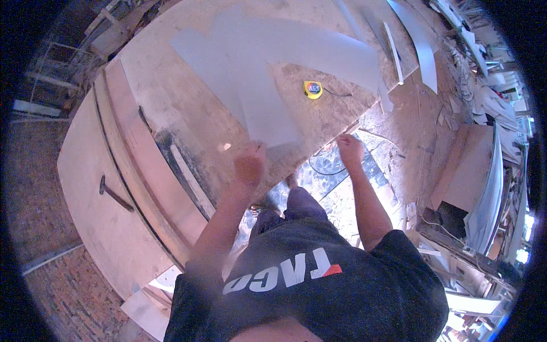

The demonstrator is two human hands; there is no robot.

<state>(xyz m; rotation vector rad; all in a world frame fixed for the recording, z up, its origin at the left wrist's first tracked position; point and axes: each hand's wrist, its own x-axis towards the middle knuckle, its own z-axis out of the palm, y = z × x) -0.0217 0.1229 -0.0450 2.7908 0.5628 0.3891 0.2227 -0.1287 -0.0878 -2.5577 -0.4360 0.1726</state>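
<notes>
where the cluttered workshop's big plywood surface [171,102] ends, the blurred left hand [249,165] pinches a grey laminate sheet [256,97]; the right hand [349,148] curls over the edge near a yellow tape measure [313,89].

1 head-worn fisheye view looks steeply down, close over the workbench [171,108] edge and floor [342,188].
</notes>
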